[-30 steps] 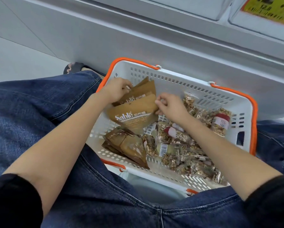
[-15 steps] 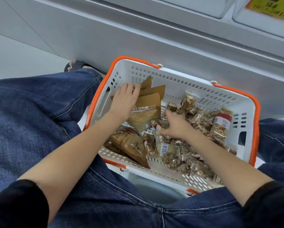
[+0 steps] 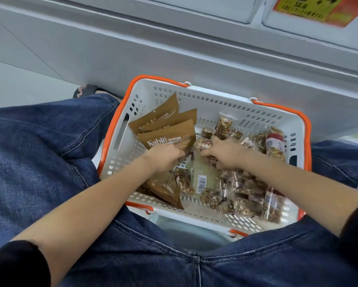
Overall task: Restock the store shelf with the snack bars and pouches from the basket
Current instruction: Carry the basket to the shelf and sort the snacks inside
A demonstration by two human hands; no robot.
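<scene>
Left hand (image 3: 165,157) grips brown pouches (image 3: 167,129); right hand (image 3: 223,156) fingers buried among snack bars (image 3: 236,189), grip unclear

Pale floor (image 3: 18,83), with grey shelf base (image 3: 174,50) at 12 o'clock. White, orange-rimmed basket (image 3: 219,100) sits at centre; whether it touches the floor cannot be told. A shoe (image 3: 85,91) rests at 10 o'clock.

Bright, even, cool light falls from above and casts only soft shadows under the forearms. The wide-angle lens bows the shelf (image 3: 194,48) edge towards the corners. Clear wrappers in the basket (image 3: 215,100) show faint glare, and the yellow price tag (image 3: 310,7) is blurred beyond reading.
</scene>
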